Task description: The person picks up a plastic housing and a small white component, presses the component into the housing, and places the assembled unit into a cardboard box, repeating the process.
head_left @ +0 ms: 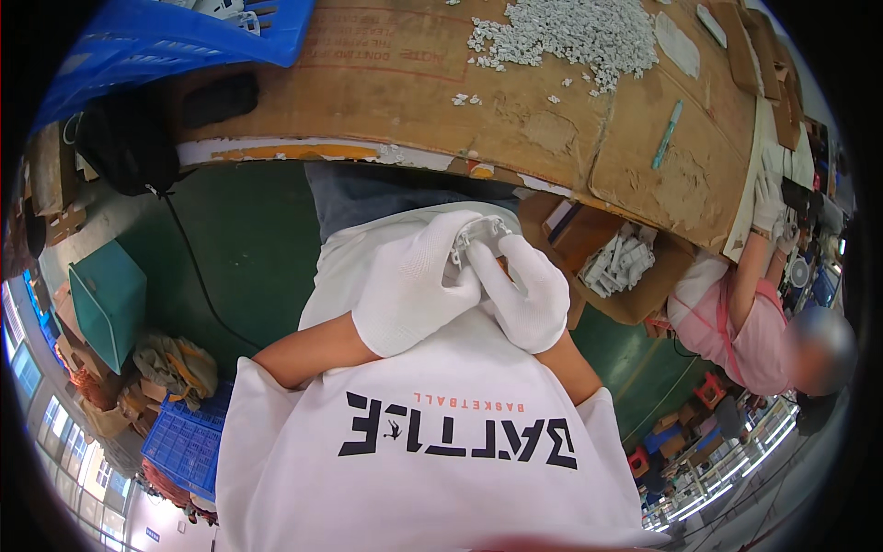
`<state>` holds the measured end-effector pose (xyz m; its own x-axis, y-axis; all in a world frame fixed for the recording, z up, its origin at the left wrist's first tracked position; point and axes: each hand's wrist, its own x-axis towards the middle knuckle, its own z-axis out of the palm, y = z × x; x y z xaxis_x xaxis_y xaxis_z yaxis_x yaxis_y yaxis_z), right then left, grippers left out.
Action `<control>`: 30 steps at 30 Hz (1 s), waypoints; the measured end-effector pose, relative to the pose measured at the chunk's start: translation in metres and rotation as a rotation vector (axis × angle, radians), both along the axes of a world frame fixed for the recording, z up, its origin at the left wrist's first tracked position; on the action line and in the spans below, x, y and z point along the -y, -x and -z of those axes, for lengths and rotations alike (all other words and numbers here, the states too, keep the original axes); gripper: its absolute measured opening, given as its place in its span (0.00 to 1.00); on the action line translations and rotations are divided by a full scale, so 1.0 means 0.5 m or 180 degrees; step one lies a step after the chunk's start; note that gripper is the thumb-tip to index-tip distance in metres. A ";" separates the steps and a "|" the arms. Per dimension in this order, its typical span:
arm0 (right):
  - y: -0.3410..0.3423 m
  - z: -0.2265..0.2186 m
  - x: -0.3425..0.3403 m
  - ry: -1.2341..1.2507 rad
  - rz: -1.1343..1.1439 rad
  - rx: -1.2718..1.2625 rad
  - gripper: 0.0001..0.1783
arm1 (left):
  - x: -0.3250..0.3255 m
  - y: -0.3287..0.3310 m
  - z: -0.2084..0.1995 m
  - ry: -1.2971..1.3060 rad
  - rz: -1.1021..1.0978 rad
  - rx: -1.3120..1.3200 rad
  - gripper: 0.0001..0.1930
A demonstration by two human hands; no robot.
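Both my hands wear white knitted gloves and meet in front of my shirt, just off the table's near edge. My left hand (pixel 414 290) curls around a small white part (pixel 471 237) with an open, frame-like shape. From the other side, the bent fingers of my right hand (pixel 526 294) close on the same part. The gloves cover much of it, so its exact kind does not show. A large heap of small whitish pieces (pixel 575 41) lies on the cardboard-covered table (pixel 386 101), with a few strays nearer to me.
A blue crate (pixel 184 41) stands on the table's left, beside a black pouch (pixel 219 99). A teal pen (pixel 668 134) lies to the right. Below the edge sits a cardboard box (pixel 667 276) holding white parts (pixel 621 262). A gloved co-worker (pixel 736 322) works at the right.
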<state>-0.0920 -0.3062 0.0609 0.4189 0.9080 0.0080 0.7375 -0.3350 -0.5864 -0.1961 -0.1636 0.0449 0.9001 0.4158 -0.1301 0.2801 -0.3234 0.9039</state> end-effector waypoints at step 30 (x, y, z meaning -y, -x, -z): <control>-0.006 0.068 -0.038 0.0030 0.1256 -0.1390 0.11 | -0.015 -0.039 -0.013 0.0603 -0.0124 -0.0514 0.21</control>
